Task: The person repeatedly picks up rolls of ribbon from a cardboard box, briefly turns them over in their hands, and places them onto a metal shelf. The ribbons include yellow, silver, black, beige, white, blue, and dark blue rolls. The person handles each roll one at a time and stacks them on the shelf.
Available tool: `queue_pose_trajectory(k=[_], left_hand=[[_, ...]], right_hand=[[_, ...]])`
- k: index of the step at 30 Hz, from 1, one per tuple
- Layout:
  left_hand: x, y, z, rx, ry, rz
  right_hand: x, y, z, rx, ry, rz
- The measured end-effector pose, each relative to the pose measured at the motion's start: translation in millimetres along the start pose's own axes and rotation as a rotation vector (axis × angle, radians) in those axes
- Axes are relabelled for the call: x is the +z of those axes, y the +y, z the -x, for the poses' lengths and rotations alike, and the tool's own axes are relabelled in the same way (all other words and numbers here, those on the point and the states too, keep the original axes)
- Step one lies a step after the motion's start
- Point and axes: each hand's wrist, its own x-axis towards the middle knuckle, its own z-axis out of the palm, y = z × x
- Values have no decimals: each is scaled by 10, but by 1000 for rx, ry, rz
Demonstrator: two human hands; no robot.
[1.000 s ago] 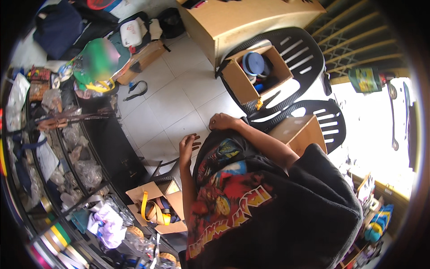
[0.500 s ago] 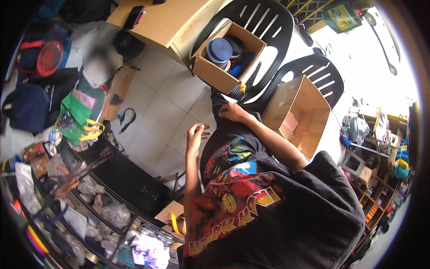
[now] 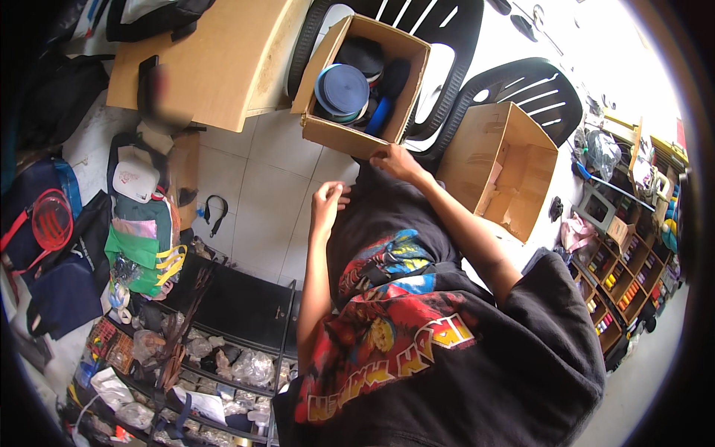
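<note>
My left hand [image 3: 326,205] hovers over the tiled floor beside my dark-clothed leg. Its fingers are loosely bent and apart, with nothing visible in them. Just below the near edge of an open cardboard box [image 3: 344,139], my right hand [image 3: 396,161] has its fingers bunched together over dark cloth; anything between them is hidden. That box rests on a black slatted chair [image 3: 460,30]. Inside it lie a blue flat roll [image 3: 344,89], like wound strap, a black roll [image 3: 360,54] and other dark and blue pieces. Neither hand visibly grips the box.
A second open carton [image 3: 477,160] stands at my right on another black chair [image 3: 547,74]. A wooden desk [image 3: 201,67] is at far left. Bags and a green packet [image 3: 134,246] lie leftward, above a black rack [image 3: 246,298] with plastic-wrapped items. Shelves of coloured spools [image 3: 625,283] stand right.
The view has shifted, so the desk and strap box appear further left. My right hand now appears closer to that box's near edge, and my left fingers look more curled.
</note>
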Motion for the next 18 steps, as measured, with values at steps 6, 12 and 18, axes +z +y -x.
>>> queue_pose_trajectory(k=[6, 12, 18], left_hand=[[54, 441, -563, -7, -22, -36], [31, 496, -1213, 177, 207, 81], [-20, 750, -1923, 239, 292, 102]], right_hand=[[-220, -6, -341, 139, 79, 40], [-164, -61, -793, 225, 249, -92], [-251, -442, -1518, 100, 515, -135]])
